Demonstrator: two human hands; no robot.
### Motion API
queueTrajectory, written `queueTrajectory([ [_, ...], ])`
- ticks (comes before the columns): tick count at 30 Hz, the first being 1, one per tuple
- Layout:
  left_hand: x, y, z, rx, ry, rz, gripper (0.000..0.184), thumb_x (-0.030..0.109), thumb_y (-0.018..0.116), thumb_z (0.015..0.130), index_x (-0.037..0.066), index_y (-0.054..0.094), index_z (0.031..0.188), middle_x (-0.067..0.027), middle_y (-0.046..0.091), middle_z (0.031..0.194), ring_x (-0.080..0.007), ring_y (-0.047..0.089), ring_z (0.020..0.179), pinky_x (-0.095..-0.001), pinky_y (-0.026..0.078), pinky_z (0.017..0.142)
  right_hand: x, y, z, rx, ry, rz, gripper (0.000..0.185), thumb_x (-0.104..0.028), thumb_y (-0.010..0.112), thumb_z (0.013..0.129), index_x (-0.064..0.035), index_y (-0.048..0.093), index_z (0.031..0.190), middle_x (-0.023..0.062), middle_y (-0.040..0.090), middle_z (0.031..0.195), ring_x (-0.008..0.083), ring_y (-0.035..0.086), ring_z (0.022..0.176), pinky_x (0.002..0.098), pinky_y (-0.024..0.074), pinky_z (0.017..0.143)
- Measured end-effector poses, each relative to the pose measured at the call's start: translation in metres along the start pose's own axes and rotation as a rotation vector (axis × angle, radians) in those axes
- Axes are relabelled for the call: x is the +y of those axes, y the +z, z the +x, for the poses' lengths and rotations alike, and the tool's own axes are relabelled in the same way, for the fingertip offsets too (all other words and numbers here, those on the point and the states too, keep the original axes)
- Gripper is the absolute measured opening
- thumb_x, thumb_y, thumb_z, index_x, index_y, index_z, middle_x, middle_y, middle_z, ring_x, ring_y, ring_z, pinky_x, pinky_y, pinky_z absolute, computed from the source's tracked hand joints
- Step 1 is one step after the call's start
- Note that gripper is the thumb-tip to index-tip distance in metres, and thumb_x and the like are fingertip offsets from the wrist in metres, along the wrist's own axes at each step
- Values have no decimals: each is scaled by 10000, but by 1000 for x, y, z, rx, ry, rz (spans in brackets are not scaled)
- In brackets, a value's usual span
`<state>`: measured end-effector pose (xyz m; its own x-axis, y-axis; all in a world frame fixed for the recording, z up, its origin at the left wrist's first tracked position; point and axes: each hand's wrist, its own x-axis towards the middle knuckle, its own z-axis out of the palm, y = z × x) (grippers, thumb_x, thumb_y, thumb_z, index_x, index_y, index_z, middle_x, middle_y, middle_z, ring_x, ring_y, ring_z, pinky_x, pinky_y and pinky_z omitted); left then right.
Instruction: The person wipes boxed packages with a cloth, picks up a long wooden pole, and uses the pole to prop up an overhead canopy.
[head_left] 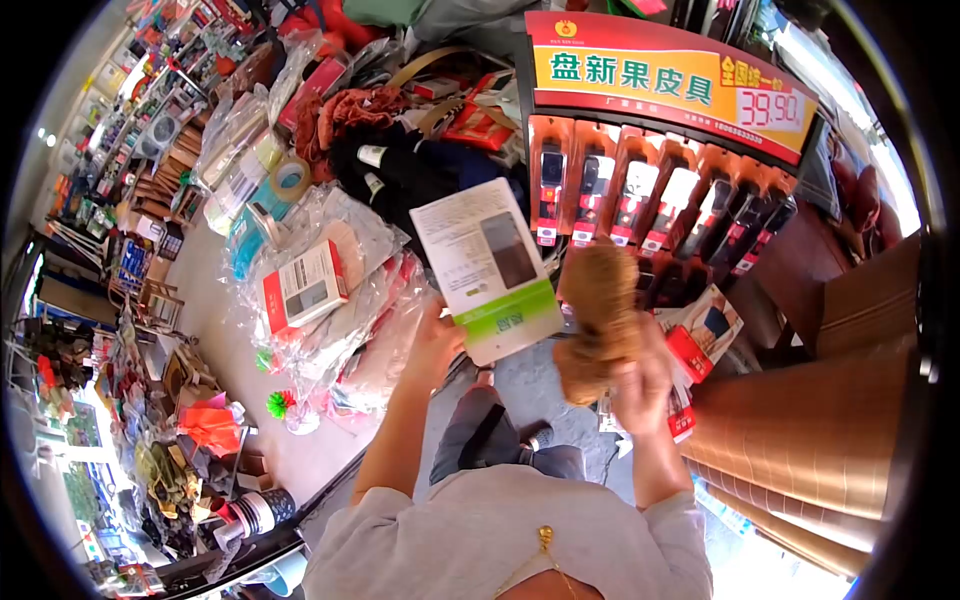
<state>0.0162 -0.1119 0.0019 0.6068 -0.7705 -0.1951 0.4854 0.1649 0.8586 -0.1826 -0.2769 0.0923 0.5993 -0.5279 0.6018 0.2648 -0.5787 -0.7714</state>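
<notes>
My left hand [437, 340] is closed on the lower left edge of a flat white and green box [480, 250]. A dark rectangular item is pictured on its upper face, above a green band. My right hand [645, 378] grips a brown, fuzzy-looking bundle [600, 320], blurred and narrowed in the middle. What the bundle is cannot be made out. Behind it, a display rack carries several belts [635, 195] with dark and silver buckles under a red and yellow sign [665, 85]. Red and white boxes [708, 335] stand close to my right hand.
A heap of plastic-wrapped goods [340, 220] lies to the left, with a red and white box [305, 288] and a tape roll [290, 180] on it. Dark clothing [400, 175] lies behind. Brown rolled material [800, 430] stands at the right. Shelves of goods line the far left.
</notes>
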Motion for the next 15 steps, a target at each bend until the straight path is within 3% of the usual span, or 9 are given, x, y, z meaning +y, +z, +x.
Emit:
queueTrajectory([
  [1, -2, 6, -5, -25, -31, -9, 505, -39, 501, 744, 32, 362, 1225, -134, 565, 1082, -203, 581, 954, -321, 477, 817, -2, 7, -1, -126, -109, -44, 300, -297, 558, 835, -45, 624, 986, 150, 524, 1009, 285, 503, 890, 378, 399, 759],
  [3, 9, 34, -19, -104, 62, 129, 513, 28, 564, 783, 30, 349, 1250, -124, 534, 1154, -174, 545, 1030, -305, 445, 874, -19, 34, 5, -429, -223, -497, 363, -321, 583, 791, -121, 600, 1093, 131, 434, 1233, 304, 414, 1103, 425, 319, 919],
  [5, -13, 31, -22, -65, 240, 367, 557, 53, 612, 773, 27, 346, 1261, -120, 493, 1214, -155, 512, 1073, -290, 428, 893, 2, 68, -6, -491, -209, -559, 452, -320, 601, 753, -179, 549, 1180, 98, 359, 1340, 308, 294, 1245, 449, 197, 1032],
  [6, -9, 37, -24, -1, 121, 184, 542, -9, 566, 758, 24, 358, 1258, -96, 494, 1186, -127, 511, 1036, -249, 437, 832, 5, 72, -8, -510, -196, -558, 475, -296, 594, 766, -187, 511, 1221, 116, 324, 1375, 301, 245, 1297, 462, 159, 1063],
  [10, 10, 5, -31, -183, 46, 307, 554, -96, 418, 715, 25, 350, 1252, -54, 517, 1033, -94, 515, 936, -195, 415, 707, 10, 94, 15, -367, -215, -595, 433, -256, 568, 804, -169, 506, 1224, 137, 350, 1355, 321, 271, 1287, 465, 188, 1054],
  [12, 28, 2, -38, -221, 58, 385, 575, -111, 430, 717, 26, 322, 1266, -69, 540, 1023, -124, 542, 924, -219, 435, 721, 27, 105, 40, -185, -227, -564, 399, -207, 534, 833, -115, 503, 1219, 180, 385, 1318, 351, 314, 1258, 465, 235, 1037],
  [14, 36, -2, -51, -188, 68, 404, 590, -88, 454, 715, 28, 322, 1278, -79, 556, 1038, -133, 553, 915, -241, 445, 729, 58, 108, 66, -7, -135, -564, 347, -146, 490, 854, -58, 512, 1190, 236, 421, 1262, 383, 359, 1215, 437, 283, 1015],
  [15, 38, -5, -56, -161, 49, 406, 590, -61, 477, 713, 30, 334, 1279, -80, 564, 1042, -132, 555, 903, -253, 449, 733, 70, 112, 73, 39, 98, -330, 327, -119, 459, 868, -33, 512, 1178, 247, 410, 1269, 384, 355, 1216, 435, 286, 1012],
])
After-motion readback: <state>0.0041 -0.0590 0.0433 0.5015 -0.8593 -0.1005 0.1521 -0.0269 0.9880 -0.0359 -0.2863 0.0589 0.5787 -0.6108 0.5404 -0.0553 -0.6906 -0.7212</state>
